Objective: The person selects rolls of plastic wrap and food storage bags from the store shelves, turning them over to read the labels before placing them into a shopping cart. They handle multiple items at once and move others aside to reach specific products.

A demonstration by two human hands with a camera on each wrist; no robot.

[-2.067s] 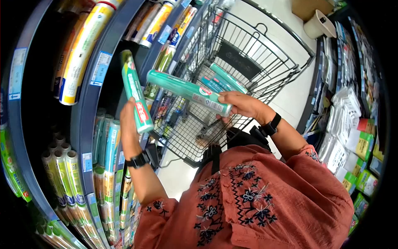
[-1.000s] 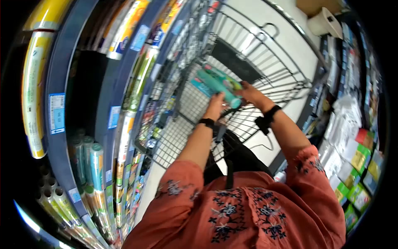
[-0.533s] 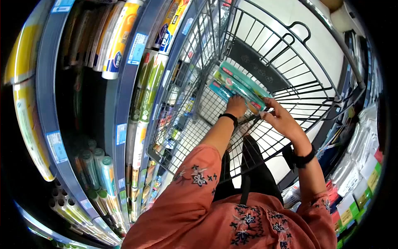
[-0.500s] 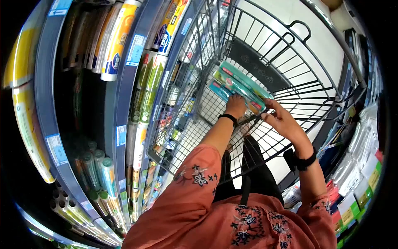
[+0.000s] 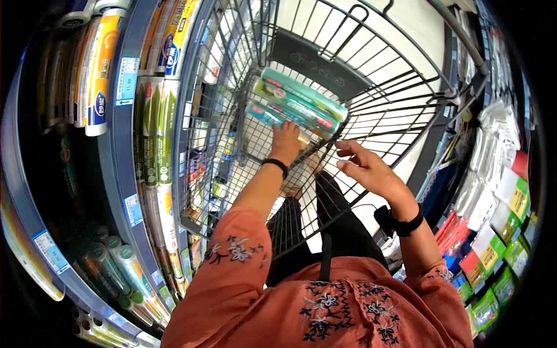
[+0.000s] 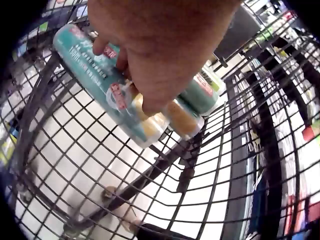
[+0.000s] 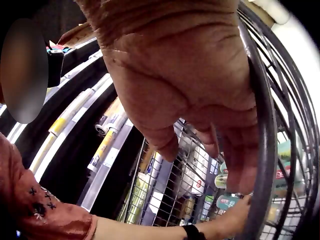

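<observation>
Several teal wrapped rolls lie side by side at one end of the wire shopping cart. My left hand reaches down inside the cart. Its fingers spread over the blue-teal roll nearest me, fingertips and thumb lying on its wrapper, as the left wrist view shows. My right hand hovers by the cart's near rim, apart from the rolls, with relaxed, slightly bent fingers and nothing in it. In the right wrist view the dark rim bar runs close beside this hand.
To the left stand shelves of yellow, green and teal rolls with blue price tags. On the right, a rack holds white bagged packs and green packs. A dark panel sits on the cart's end.
Earlier each hand held up a teal roll; both rolls now lie in the cart. The right hand has let go and drawn back toward the rim, while the left stays on the rolls.
</observation>
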